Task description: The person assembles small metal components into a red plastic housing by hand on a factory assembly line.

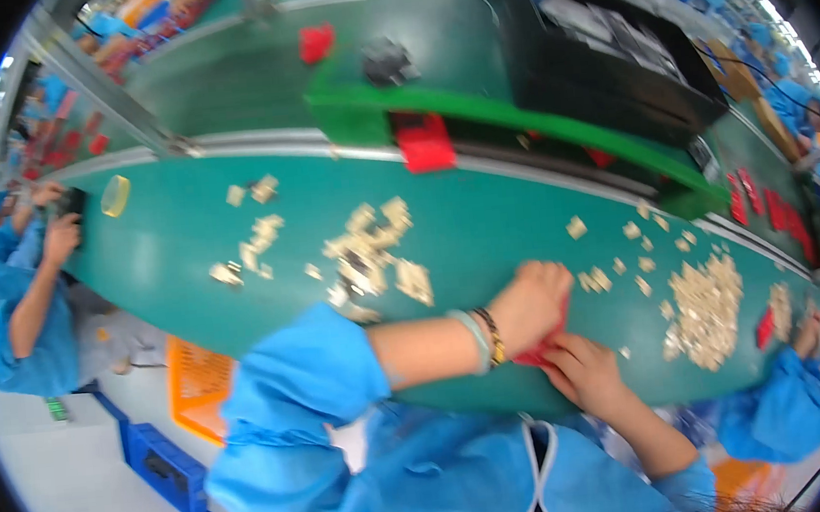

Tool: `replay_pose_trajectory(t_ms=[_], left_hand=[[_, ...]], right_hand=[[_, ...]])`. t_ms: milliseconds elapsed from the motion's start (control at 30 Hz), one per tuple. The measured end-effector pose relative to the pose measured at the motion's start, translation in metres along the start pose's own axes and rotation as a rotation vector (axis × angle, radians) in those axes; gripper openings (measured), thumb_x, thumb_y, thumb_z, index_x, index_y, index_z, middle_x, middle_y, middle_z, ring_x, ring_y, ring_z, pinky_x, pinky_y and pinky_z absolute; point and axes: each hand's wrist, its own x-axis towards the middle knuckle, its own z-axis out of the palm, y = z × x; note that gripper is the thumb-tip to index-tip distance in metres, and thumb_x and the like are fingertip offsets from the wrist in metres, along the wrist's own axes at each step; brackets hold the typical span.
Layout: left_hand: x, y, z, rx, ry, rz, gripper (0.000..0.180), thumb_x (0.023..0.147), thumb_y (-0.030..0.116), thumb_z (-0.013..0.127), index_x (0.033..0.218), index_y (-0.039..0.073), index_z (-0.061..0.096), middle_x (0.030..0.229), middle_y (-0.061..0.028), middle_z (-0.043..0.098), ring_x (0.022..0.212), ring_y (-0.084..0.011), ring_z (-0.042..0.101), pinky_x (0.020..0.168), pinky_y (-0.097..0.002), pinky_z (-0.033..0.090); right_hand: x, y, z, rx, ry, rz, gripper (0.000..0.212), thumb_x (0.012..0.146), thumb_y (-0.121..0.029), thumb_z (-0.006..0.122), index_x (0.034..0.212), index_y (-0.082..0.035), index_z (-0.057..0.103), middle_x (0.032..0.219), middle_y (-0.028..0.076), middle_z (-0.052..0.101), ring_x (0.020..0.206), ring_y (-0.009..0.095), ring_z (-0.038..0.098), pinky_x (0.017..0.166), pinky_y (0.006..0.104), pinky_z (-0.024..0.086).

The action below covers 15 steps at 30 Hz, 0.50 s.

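Note:
A red, thin, soft-looking piece [542, 350] is held low over the green work surface, mostly covered by my fingers. My left hand [531, 306] is closed on its upper side, with two bracelets on that wrist. From the right, my right hand [584, 373] grips the lower edge of the same red piece between thumb and fingers. Small beige pieces lie loose around my hands. A scattered pile [366, 255] is to the left, and a denser heap [706, 316] is to the right. Blur hides the exact kind of the red piece.
Beyond the green work surface [164, 229] stands a green-edged shelf [515, 115] carrying a black box [607, 53]. Another red piece [424, 143] hangs at the shelf's edge. Co-workers in blue sit at both ends. An orange crate [197, 387] is low at my left.

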Motion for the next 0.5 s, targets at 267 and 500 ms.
replay_pose_trajectory(t_ms=[267, 500], left_hand=[[-0.039, -0.047, -0.006, -0.127, 0.167, -0.137, 0.045, 0.084, 0.019, 0.053, 0.126, 0.002, 0.056, 0.131, -0.0122, 0.053, 0.121, -0.0272, 0.048, 0.099, -0.0373, 0.038], [-0.075, -0.119, -0.003, 0.02, 0.23, -0.274, 0.043, 0.085, 0.018, 0.054, 0.124, 0.003, 0.058, 0.137, -0.0147, 0.049, 0.133, -0.0301, 0.04, 0.11, -0.0423, 0.031]], right_hand=[[-0.014, 0.011, -0.006, -0.023, -0.016, 0.03, 0.031, 0.068, -0.005, 0.078, 0.096, -0.006, 0.064, 0.104, 0.01, 0.063, 0.086, 0.025, 0.066, 0.068, 0.0351, 0.055], [0.063, 0.061, -0.002, -0.089, 0.094, 0.012, 0.028, 0.074, -0.003, 0.076, 0.099, -0.005, 0.063, 0.109, 0.018, 0.061, 0.096, 0.035, 0.064, 0.075, 0.0379, 0.056]])
